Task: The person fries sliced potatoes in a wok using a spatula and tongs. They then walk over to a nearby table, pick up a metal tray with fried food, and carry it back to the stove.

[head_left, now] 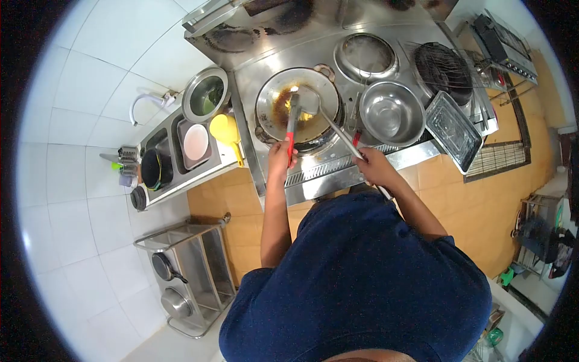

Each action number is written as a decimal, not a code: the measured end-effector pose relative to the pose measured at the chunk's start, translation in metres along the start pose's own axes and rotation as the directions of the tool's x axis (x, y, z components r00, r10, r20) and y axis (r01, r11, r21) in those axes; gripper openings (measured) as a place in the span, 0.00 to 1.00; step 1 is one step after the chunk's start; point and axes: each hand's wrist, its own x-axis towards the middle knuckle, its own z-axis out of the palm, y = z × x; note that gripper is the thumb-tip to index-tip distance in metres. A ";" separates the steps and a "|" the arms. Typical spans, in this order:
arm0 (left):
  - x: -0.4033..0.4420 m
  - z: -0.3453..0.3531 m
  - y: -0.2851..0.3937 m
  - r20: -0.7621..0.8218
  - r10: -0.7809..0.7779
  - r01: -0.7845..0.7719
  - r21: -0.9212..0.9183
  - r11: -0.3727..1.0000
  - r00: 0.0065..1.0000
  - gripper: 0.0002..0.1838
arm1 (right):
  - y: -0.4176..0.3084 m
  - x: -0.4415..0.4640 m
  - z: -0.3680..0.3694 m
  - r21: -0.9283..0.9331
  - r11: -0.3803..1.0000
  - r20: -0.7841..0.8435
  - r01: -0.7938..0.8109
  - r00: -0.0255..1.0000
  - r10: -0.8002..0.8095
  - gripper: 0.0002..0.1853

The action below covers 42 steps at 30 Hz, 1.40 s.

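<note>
A wide wok point(268, 90) sits on the stove, with brown liquid and yellow food pieces point(306, 115) in it. My left hand point(281, 158) is closed round a red-handled utensil point(291, 128), whose narrow grey end reaches over the wok; its exact kind is unclear. In my right hand point(375, 166) is the long metal handle of a ladle point(339, 131). The ladle's round head is inside the wok, close to the grey end of the other utensil and the yellow pieces.
Right of the wok are a steel bowl point(392, 113), a round steaming pan point(366, 55) and a rectangular tray point(453, 133) overhanging the counter edge. To the left stand a pot point(205, 96), a yellow dipper point(223, 128) and a sink point(158, 140). A metal rack point(208, 265) stands lower left.
</note>
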 end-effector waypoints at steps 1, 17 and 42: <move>0.001 0.000 -0.003 -0.029 -0.001 0.000 -0.007 1.000 1.000 0.19 | -0.002 -0.003 -0.001 -0.007 1.000 -0.004 0.010 1.000 -0.010 0.16; 0.018 -0.017 -0.016 -0.066 -0.063 0.061 -0.032 0.998 0.996 0.20 | 0.019 0.008 0.025 -0.145 0.983 -0.046 0.111 0.992 -0.119 0.14; -0.003 -0.014 -0.023 -0.084 -0.026 0.029 0.032 0.999 0.996 0.21 | 0.061 0.035 0.022 0.287 0.956 0.067 -0.064 0.997 0.047 0.11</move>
